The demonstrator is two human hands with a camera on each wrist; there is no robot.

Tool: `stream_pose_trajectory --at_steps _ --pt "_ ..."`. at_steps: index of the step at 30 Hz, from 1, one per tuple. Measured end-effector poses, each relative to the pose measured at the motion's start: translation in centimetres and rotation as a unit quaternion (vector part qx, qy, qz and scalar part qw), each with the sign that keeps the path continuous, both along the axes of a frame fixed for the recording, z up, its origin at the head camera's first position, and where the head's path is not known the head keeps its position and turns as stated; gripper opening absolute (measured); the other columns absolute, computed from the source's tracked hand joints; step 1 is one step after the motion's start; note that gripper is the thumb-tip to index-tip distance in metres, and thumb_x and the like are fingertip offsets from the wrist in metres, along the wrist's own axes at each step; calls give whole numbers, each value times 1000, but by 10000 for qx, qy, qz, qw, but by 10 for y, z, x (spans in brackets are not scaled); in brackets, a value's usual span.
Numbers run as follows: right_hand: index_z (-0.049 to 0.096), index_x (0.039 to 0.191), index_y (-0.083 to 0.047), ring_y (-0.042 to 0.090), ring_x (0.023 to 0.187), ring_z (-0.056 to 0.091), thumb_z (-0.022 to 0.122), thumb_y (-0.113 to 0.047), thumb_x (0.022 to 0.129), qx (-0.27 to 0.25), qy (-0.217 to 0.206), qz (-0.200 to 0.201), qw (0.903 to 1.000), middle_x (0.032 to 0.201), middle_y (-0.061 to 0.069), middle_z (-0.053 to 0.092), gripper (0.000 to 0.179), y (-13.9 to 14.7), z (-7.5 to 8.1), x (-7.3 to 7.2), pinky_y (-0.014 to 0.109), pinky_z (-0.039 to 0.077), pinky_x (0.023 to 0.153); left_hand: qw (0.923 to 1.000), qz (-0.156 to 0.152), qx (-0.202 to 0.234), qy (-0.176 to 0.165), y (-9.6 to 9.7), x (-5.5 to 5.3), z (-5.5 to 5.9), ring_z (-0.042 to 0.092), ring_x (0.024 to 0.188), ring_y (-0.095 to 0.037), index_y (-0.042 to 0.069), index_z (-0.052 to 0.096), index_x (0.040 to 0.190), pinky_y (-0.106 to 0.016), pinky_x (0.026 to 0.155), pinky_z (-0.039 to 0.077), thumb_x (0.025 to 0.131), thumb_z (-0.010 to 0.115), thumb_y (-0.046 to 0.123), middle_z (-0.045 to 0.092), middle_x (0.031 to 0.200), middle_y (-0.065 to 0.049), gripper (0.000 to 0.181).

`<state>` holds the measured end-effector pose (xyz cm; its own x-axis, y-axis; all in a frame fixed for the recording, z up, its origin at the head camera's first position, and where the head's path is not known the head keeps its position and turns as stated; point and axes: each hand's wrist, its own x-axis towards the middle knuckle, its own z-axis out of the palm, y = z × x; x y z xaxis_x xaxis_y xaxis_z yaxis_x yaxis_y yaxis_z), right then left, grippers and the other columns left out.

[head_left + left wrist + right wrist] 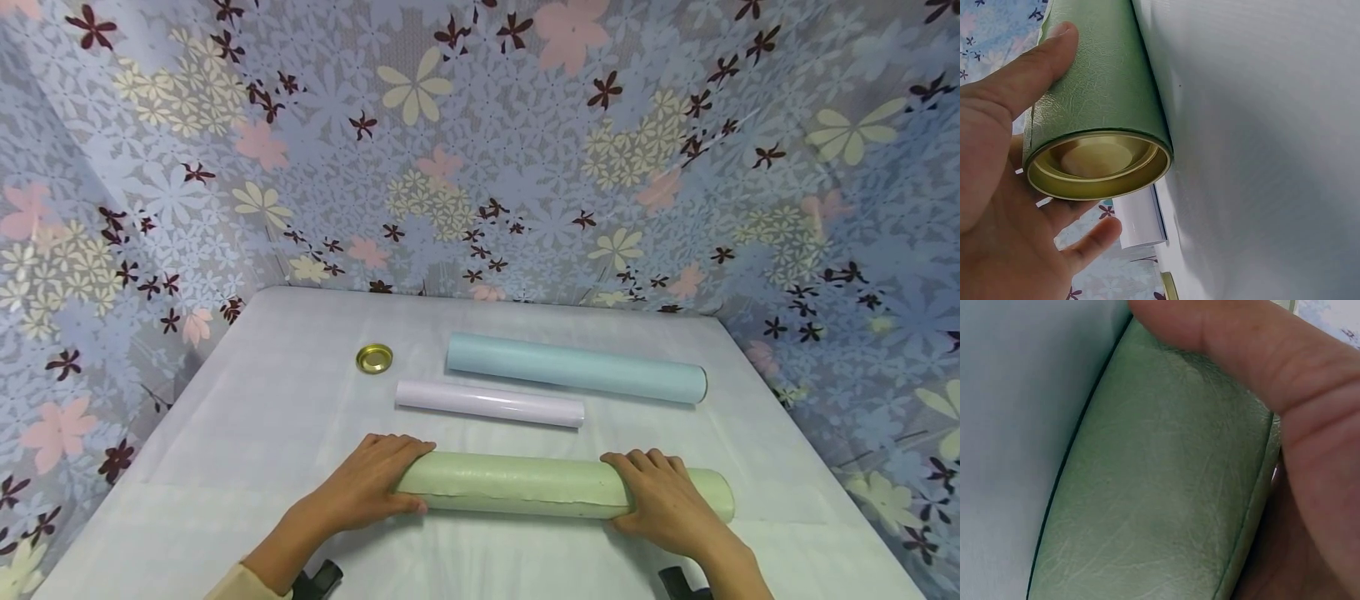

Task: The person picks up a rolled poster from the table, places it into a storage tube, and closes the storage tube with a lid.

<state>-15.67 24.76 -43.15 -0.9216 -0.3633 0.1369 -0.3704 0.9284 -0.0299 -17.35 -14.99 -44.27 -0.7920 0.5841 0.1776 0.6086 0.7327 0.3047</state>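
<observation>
A light green cardboard tube [517, 485], wrapped in crinkled paper with a long seam, lies across the front of the table. My left hand [367, 483] grips its left end, thumb on the near side and fingers over the far side. In the left wrist view a gold metal cap [1100, 156] sits recessed in that end. Toward the right end, my right hand [660, 500] holds the tube from above. Its thumb [1229, 331] crosses the green surface in the right wrist view, while its other fingers are mostly hidden there.
Beyond the green tube lies a shorter, glossy pale lilac roll [487, 404]. Farther back is a light blue tube [573, 368]. A round gold lid [374, 358] rests to their left on the white-covered table [300, 333]. Flowered cloth [480, 167] hangs behind and at both sides.
</observation>
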Motion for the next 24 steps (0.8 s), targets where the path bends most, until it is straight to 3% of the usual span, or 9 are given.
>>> stream_pose_trajectory --at_steps 10,24 --pt "58 123 -18 18 91 53 86 -39 53 81 12 -5 10000 101 -3 62 78 0 -2 1 45 41 81 9999 26 -12 -105 1 1 2 54 116 -18 15 50 135 -42 94 41 73 75 47 59 126 1 75" --pt "54 129 -19 28 107 53 83 -52 56 -117 -553 -124 9983 112 -1 60 85 4 10 2 53 39 88 9999 90 6 -54 1 2 8 52 115 -15 17 48 136 -41 94 41 71 74 54 56 128 3 79"
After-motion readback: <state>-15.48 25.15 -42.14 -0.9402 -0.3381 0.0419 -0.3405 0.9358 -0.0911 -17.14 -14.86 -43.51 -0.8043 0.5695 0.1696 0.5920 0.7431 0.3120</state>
